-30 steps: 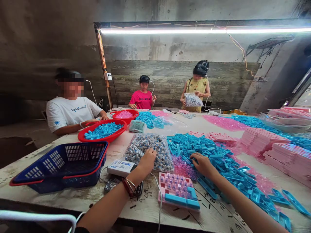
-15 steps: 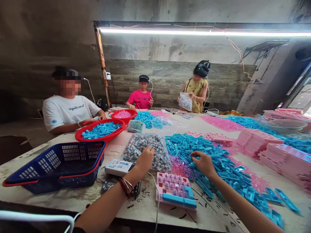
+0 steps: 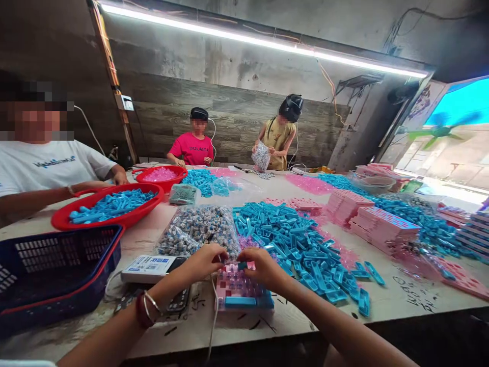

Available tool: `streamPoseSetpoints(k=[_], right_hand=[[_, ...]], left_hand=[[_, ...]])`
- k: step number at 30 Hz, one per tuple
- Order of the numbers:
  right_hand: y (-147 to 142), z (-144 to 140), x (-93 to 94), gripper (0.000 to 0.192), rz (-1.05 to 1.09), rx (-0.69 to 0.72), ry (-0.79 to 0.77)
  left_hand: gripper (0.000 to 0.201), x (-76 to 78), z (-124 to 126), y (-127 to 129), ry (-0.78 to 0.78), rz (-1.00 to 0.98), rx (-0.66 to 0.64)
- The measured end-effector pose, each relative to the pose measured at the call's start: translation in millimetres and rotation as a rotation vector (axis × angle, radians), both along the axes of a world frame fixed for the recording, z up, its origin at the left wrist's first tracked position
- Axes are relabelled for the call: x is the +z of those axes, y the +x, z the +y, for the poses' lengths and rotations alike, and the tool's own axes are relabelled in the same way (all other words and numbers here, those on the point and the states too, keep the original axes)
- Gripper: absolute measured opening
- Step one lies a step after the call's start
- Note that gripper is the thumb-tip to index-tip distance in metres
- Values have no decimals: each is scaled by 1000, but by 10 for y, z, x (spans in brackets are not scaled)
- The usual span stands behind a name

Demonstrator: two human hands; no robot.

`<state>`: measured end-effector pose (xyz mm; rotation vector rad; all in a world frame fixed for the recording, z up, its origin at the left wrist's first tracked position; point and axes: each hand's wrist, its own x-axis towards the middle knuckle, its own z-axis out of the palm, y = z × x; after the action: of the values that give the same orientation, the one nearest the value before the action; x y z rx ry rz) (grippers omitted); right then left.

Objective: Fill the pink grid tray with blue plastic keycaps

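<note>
Both hands meet over a pink tray that lies flat on the worktop near its front edge, with blue bars fitted along its nearest row. The left hand has its fingers curled at the tray's far left corner, pinching something too small to make out, and a bracelet sits on that wrist. The right hand grips a small blue piece between thumb and fingertips, just above the tray's far edge. Just beyond the hands lies a clear bag of grey parts, and to its right a broad heap of blue pieces spreads over the worktop, with loose pink bits beside it. A white box with a printed label rests left of the tray, and a white cable runs down past the tray's left side. A dark blue basket with a red rim stands at the far left, and behind it a red bowl holds blue pieces. Stacks of pink trays stand to the right. A person in a white shirt sits at the left, and two more people work at the far end.
</note>
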<state>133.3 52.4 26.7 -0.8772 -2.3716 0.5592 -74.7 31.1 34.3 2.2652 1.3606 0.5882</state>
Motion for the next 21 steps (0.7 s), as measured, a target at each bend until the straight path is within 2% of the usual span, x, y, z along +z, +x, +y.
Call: streamPoseSetpoints(k=[4, 10, 17, 21], right_hand=[[29, 41, -11, 36, -44, 30, -48], [81, 64, -22, 38, -64, 80, -138], [68, 6, 49, 36, -133, 55, -103], [56, -9, 81, 34, -162, 38, -86]], left_hand=[[20, -56, -6, -38, -29, 7, -20], [14, -83, 28, -75, -54, -12, -69], [15, -91, 9, -66, -55, -14, -157], [17, -108, -10, -37, -13, -18, -146]])
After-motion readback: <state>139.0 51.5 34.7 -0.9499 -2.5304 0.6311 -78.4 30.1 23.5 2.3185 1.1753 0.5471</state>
